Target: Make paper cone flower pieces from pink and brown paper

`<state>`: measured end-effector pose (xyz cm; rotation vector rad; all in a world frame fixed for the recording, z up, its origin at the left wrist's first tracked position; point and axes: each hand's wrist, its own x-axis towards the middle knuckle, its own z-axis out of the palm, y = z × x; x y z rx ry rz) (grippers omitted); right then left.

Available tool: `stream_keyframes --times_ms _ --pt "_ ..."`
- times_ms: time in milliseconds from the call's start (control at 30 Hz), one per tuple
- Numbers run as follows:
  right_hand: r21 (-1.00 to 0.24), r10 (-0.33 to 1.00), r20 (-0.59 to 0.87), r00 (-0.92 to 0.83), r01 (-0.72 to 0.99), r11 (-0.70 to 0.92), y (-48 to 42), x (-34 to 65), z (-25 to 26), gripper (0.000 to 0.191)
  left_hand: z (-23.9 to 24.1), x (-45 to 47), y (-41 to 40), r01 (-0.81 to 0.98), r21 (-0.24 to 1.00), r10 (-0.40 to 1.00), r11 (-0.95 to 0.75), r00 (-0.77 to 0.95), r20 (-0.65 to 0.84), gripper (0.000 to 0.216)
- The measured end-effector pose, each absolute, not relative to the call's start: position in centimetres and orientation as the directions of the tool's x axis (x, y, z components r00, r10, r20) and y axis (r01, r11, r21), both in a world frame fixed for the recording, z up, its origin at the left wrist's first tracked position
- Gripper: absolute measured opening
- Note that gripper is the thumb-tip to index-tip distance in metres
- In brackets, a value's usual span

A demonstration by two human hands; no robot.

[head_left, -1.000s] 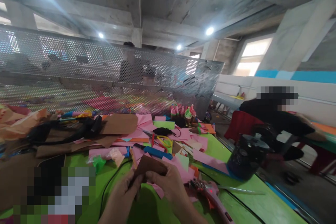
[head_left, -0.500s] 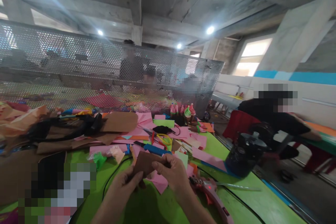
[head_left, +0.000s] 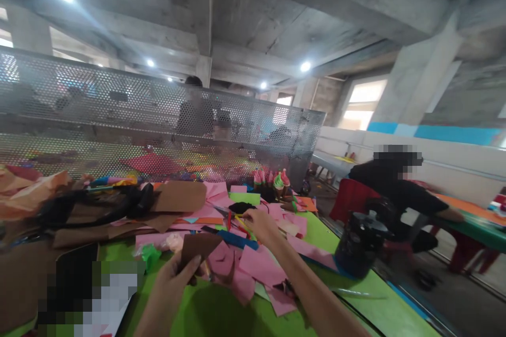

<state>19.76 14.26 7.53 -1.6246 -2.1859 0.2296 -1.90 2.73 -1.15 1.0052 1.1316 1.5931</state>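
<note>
A flat, angular piece of brown sheet material (head_left: 201, 249) sits upright and slightly tilted above the front of a bright green tabletop (head_left: 391, 305), pinched at its lower edge between the thumb and bent fingers of a worker's left hand (head_left: 176, 274). The right hand (head_left: 261, 227) stretches farther across the work surface, fingertips at a slim yellow handle (head_left: 242, 221) among the scraps; the fingers are partly curled, but whether they have closed on it cannot be told from this angle.

Loose, sharp-cornered pink sheets (head_left: 261, 264) lie overlapping beneath the right forearm, with a long, narrow blue object (head_left: 237, 239) between the two hands. A small, crumpled bright-green scrap (head_left: 151, 256) rests left of the brown piece. Just beyond the right hand is a fuzzy-looking black oval object (head_left: 242, 207), and behind it stand pink-and-green swirled, cone-shaped ornaments (head_left: 280, 181). A large brown sheet with rounded corners (head_left: 179, 196) lies to the left, beside a thick, curved black band (head_left: 132, 204).

A dark, cylindrical container with a clear lid (head_left: 359, 247) stands at the table's right side. A grey perforated metal screen (head_left: 158, 121) spans the back, while at right a person in black (head_left: 389, 184) sits on a red chair (head_left: 348, 201).
</note>
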Motion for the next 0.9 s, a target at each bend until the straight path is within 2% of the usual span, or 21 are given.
stream_keyframes --times_ms 100,200,400,533,600,700,900 --pt "-0.2 0.958 0.113 -0.264 0.938 0.282 16.0 18.4 6.4 0.028 -1.0 -1.8 2.6 -0.259 0.955 0.949 -0.146 -0.311 0.061 0.045" --pt "-0.077 0.962 0.077 -0.262 0.96 0.268 16.8 17.5 5.4 0.031 -0.6 -1.6 2.5 -0.288 0.946 0.946 -0.151 -0.321 0.053 0.045" --pt "0.036 0.933 0.18 -0.31 0.95 0.309 17.2 17.0 6.6 0.037 -0.2 -1.5 2.5 -0.309 0.934 0.945 -0.178 -0.317 0.075 0.047" --pt "0.037 0.905 0.279 -0.321 0.946 0.323 16.9 17.4 8.4 0.06 -0.3 -1.5 2.6 -0.304 0.936 0.945 -0.177 -0.318 0.076 0.046" --pt "0.01 0.902 0.312 -0.297 0.951 0.31 16.7 17.9 9.0 0.065 -0.4 -1.6 2.5 -0.301 0.937 0.947 -0.177 -0.312 0.079 0.045" --pt "-0.056 0.909 0.31 -0.28 0.949 0.311 16.4 18.8 9.8 0.061 -0.3 -1.8 2.5 -0.291 0.941 0.955 -0.172 -0.283 0.087 0.045" --pt "-0.181 0.93 0.19 -0.315 0.92 0.348 15.3 22.0 11.1 0.046 -0.4 -2.1 2.4 -0.262 0.953 0.964 -0.154 -0.25 0.086 0.046"
